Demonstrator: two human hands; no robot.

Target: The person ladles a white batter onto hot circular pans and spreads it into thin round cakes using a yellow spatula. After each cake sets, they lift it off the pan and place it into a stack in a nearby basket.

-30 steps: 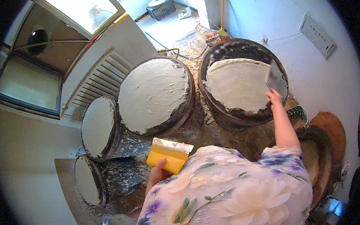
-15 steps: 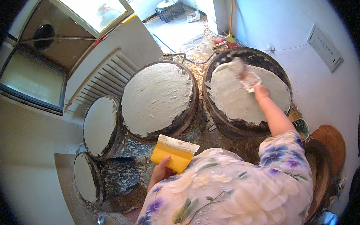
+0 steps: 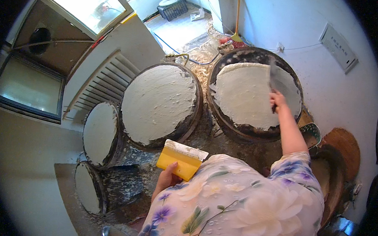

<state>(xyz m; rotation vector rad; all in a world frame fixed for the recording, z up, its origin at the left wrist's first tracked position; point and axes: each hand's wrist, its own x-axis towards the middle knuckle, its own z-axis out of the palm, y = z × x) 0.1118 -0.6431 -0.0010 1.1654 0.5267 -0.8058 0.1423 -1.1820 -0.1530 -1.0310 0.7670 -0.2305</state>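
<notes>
My left hand (image 3: 167, 176) grips a yellow scraper (image 3: 181, 161) whose upper edge is coated with white batter. It is held close to my body, in front of the middle griddle. My right hand (image 3: 277, 99) is closed round the dark handle of a flat-bladed scraper (image 3: 271, 77), seen nearly edge-on and blurred. That blade stands over the far right griddle (image 3: 235, 131), against a pale layer of batter (image 3: 242, 95). Right of the blade the batter surface looks greyer. Dark metal shows around the layer's ragged edge.
Left of it stand a large batter-covered griddle (image 3: 160, 103) and two smaller ones (image 3: 99, 134), (image 3: 88, 187). A ribbed radiator (image 3: 103, 81) lines the left wall. An orange-handled broom (image 3: 237, 18) leans at the back. A green basket (image 3: 311, 135) sits beside my right arm.
My right hand has moved slightly lower, and its scraper has turned from broad side to nearly edge-on. The left hand still holds the yellow scraper. The whole view has shifted slightly.
</notes>
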